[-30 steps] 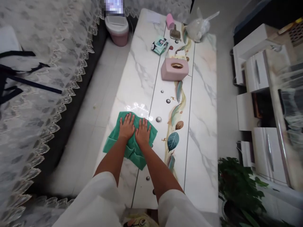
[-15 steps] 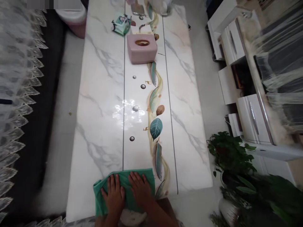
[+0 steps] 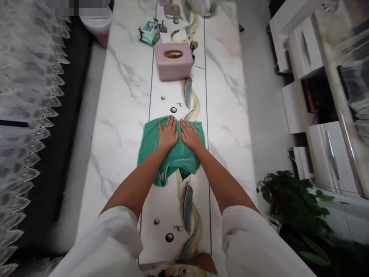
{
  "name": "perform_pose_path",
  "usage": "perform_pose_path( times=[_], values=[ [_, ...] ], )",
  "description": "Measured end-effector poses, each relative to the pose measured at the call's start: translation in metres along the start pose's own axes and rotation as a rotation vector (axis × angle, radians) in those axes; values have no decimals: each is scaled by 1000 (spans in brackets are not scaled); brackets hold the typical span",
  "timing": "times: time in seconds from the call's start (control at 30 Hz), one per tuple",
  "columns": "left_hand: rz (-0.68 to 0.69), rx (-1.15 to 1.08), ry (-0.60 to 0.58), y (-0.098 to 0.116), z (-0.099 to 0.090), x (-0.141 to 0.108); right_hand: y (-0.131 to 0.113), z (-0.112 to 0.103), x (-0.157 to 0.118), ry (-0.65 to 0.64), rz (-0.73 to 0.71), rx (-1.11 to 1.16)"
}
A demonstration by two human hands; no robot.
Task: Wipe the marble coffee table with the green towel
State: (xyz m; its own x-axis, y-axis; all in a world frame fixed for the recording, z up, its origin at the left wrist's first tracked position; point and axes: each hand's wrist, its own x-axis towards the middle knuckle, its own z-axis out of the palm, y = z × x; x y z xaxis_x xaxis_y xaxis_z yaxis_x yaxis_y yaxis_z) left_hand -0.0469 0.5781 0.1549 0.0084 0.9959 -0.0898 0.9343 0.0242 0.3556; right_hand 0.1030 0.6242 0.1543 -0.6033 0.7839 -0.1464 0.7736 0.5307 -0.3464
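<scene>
A green cloth lies spread over the middle of the marble-patterned table, with a folded, rumpled near edge. My left hand presses flat on its upper middle, fingers stretched out and the thumb apart. Beside it, my right hand also lies flat on the cloth, its fingers pointing forward. Both arms reach out straight. Part of the printed leaf design on the table is covered by the cloth. Beyond the fingertips stands a pink tissue box.
Behind the tissue box lie a green packet and a glass-like item. A pink-and-white bin stands on the floor at the far left. To the right are white cabinets and a leafy plant. A lace-covered seat borders the left.
Both hands have slid the green cloth forward and slightly right, from the table's near edge to its middle. My arms are now stretched out, and the view has shifted a little.
</scene>
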Motion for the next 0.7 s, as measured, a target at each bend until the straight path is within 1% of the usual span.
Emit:
perform_pose_path(
  times=[0.03,0.07,0.1,0.13,0.17,0.2,0.23,0.27,0.3,0.37,0.4,0.43,0.47,0.5,0.53,0.57,0.6,0.63,0.67,0.7],
  values=[
    [-7,3,17,-1,-1,11,4,-1,7,24,6,-20],
    [-22,6,30,-2,-1,13,3,-1,8,41,16,-34],
    [-40,6,33,0,-1,7,-2,0,1,44,28,-42],
    [-54,3,20,2,-1,-7,-10,4,-14,31,41,-43],
    [-62,-1,-7,6,0,-29,-20,10,-38,5,53,-37],
    [-65,-8,-45,11,3,-59,-31,18,-70,-31,59,-26],
    [-62,-15,-93,16,7,-97,-44,29,-110,-72,61,-13],
    [-56,-22,-146,21,13,-141,-57,43,-156,-113,55,1],
    [-57,-33,-196,25,21,-191,-72,59,-206,-143,57,12],
    [-76,-38,-287,31,40,-295,-100,90,-302,-152,76,34],
    [-100,-57,-308,32,49,-342,-113,104,-342,-159,80,48],
    [-135,-70,-327,32,59,-383,-125,115,-375,-169,92,56],
    [-168,-77,-355,31,67,-414,-133,122,-397,-186,104,64],
    [-199,-81,-385,30,73,-433,-139,126,-409,-210,116,73],
    [-218,-78,-421,29,76,-439,-141,126,-410,-236,122,85],
    [-220,-73,-456,30,77,-431,-140,123,-402,-259,121,102],
    [-208,-63,-477,32,73,-410,-135,116,-386,-272,120,118],
    [-180,-45,-477,36,67,-377,-125,107,-362,-273,126,128],
    [-137,-20,-456,42,58,-334,-110,95,-331,-262,142,128],
    [-96,16,-408,49,48,-282,-90,82,-295,-240,171,119]
  ],
)
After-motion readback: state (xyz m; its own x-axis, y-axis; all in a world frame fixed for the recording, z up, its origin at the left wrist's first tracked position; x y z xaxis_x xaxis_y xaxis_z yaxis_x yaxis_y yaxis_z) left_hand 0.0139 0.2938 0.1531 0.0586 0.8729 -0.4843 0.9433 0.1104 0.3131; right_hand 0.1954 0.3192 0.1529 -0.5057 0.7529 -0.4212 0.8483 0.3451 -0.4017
